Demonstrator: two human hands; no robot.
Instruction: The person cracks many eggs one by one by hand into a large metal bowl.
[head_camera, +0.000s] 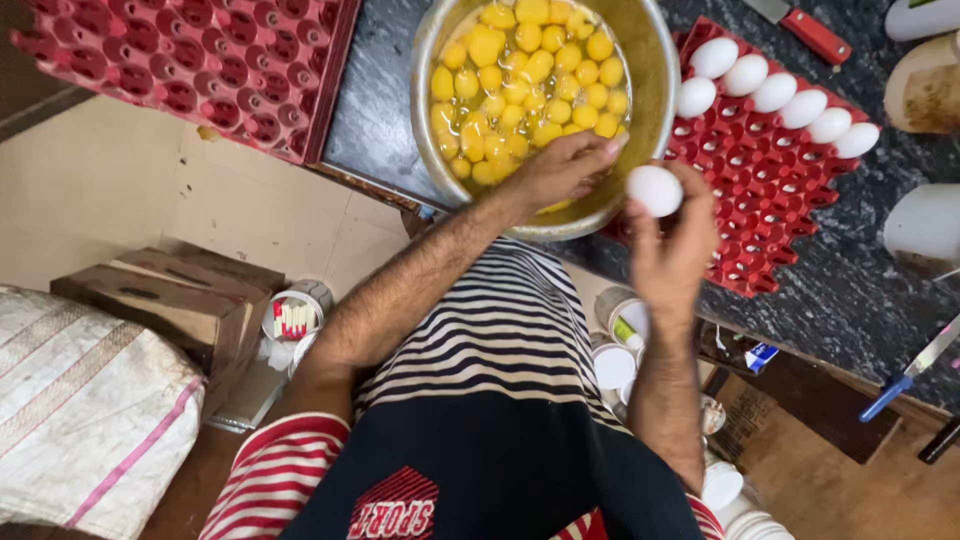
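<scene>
Bowl (650, 70) full of yolks; six eggs (775, 92) remain in the tray (770, 190). Right hand (670, 250) grips an egg (654, 190); left hand (560, 170) rests loosely on the rim, holding nothing.

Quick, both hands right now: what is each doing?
Left hand: empty, fingers resting on the metal bowl rim.
Right hand: closed around a white egg.

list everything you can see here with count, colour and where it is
bowl: one, metal, on the dark counter, full of yellow yolks
egg trays: two, red; one right of the bowl, one top left
eggs on the right tray: six, white, back row
knife: one, red handle, top right
cardboard box: one, brown, floor left
sack: one, white, bottom left
left hand: on the bowl's near rim
right hand: holds one white egg beside the bowl
</scene>
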